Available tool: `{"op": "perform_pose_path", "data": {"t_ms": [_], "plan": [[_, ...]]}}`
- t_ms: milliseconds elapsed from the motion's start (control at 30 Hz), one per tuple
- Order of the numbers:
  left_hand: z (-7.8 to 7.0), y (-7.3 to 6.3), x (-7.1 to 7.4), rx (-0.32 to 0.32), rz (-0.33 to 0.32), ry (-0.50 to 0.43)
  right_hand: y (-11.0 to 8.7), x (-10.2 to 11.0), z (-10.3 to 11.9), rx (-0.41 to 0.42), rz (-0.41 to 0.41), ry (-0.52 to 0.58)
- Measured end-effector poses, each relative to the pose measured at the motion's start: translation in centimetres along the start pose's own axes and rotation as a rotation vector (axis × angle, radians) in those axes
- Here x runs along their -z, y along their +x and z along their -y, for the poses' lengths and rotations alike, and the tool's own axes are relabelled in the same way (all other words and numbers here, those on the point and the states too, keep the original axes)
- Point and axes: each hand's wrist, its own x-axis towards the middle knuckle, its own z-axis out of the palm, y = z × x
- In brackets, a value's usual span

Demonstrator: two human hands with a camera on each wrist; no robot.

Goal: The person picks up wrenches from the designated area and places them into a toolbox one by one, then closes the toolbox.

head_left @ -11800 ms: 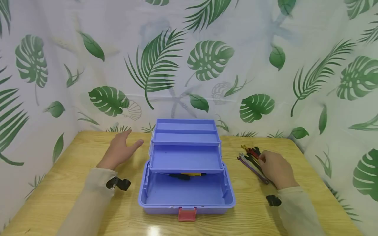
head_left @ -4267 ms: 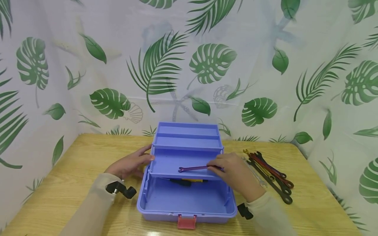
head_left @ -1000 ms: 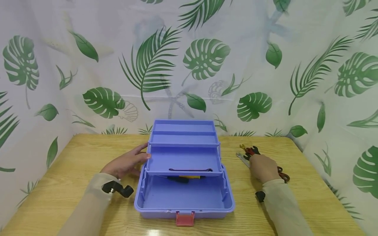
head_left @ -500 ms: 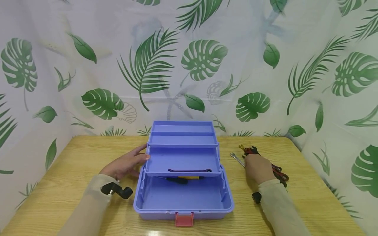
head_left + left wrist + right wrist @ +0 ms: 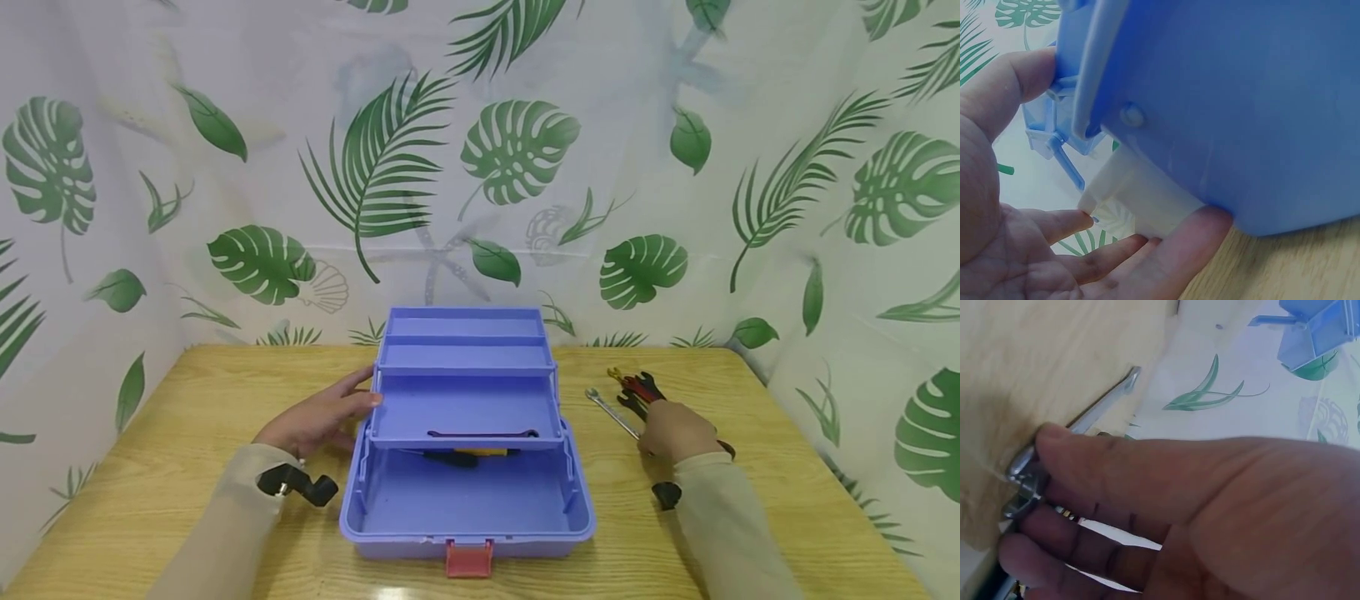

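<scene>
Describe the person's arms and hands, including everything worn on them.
The left hand and right hand are bare, without gloves. The left sleeve and right sleeve are long, plain and pale beige. A black device shows at each wrist: the left one has a rounded end; the right one is partly hidden.

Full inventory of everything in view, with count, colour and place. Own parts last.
toolbox: 1, blue, mid-table, open
trays: tiered, blue, raised above toolbox's rear
latch: 1, red, toolbox front
purple wrench: 1, dark purple, lowest tray
black handle: 1, black, toolbox bottom
yellow piece: 1, yellow, beside black handle
silver wrench: 1, silver, pinched by right hand
other wrenches: several, partly hidden; gold, red, black; table's right
table: 1, wood-yellow, under toolbox
backdrop: white, green leaves, behind table
wrist devices: 2, black, one per wrist
sleeves: 2, beige, both arms
left hand: 1, bare, touching tray edge
right hand: 1, bare, at wrenches
</scene>
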Motion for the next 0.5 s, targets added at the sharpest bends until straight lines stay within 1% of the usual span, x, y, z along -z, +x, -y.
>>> {"op": "perform_pose_path", "data": {"t_ms": [100, 267, 367, 500], "plan": [[0.05, -0.04, -0.03, -0.001, 0.000, -0.007, 0.42, -0.18, -0.35, 0.008, 0.016, -0.003], [-0.02, 0.00, -0.10, 0.002, -0.003, -0.011, 0.82, -0.40, -0.54, -0.010, 0.048, 0.007], [-0.05, 0.01, -0.09, 0.002, -0.003, -0.014, 0.90, -0.39, -0.25, -0.024, 0.037, 0.001], [0.06, -0.02, 0.03, 0.001, -0.004, -0.019, 0.82, -0.34, 0.11, -0.044, 0.000, 0.003]]}}
